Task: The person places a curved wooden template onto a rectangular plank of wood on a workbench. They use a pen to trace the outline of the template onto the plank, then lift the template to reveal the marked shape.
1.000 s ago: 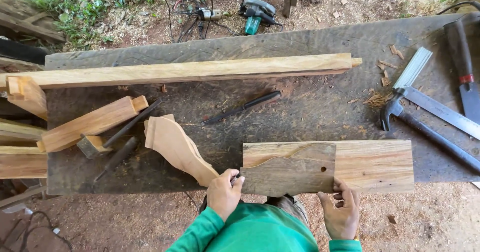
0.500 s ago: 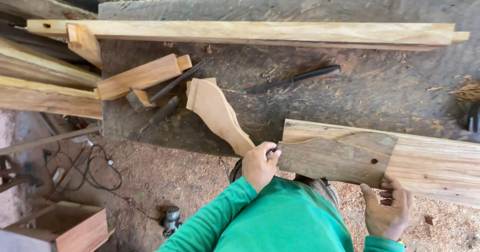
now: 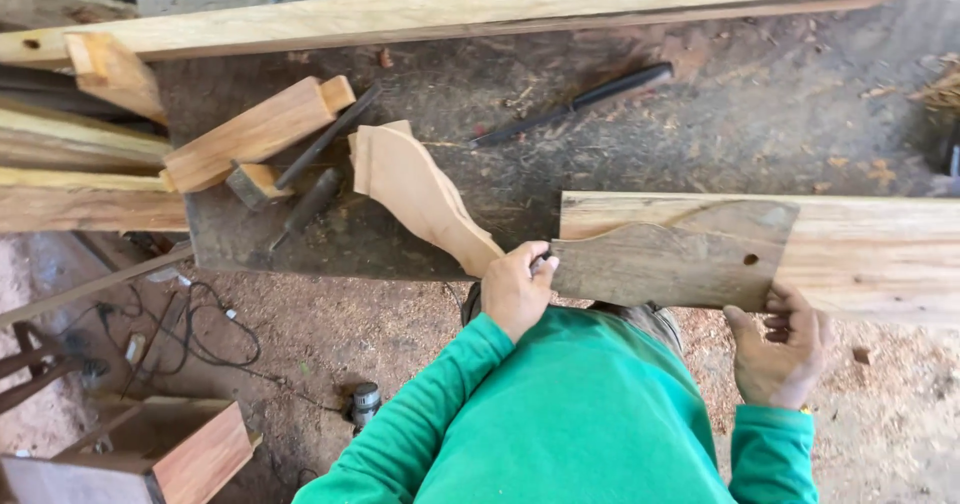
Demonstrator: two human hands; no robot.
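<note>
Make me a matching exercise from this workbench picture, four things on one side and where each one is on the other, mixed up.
Things:
1. grey template
2. curved wooden leg
3. long beam
4. black chisel

Places:
A. along the far edge of the bench
B. flat on the pale plank
C. alone mid-bench, lying aslant
D. just left of the left hand

Pairs: 1-B, 2-D, 3-A, 4-C

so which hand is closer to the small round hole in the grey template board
Right. The right hand grips the template's near edge just below the hole; the left hand is at the template's far left tip.
</note>
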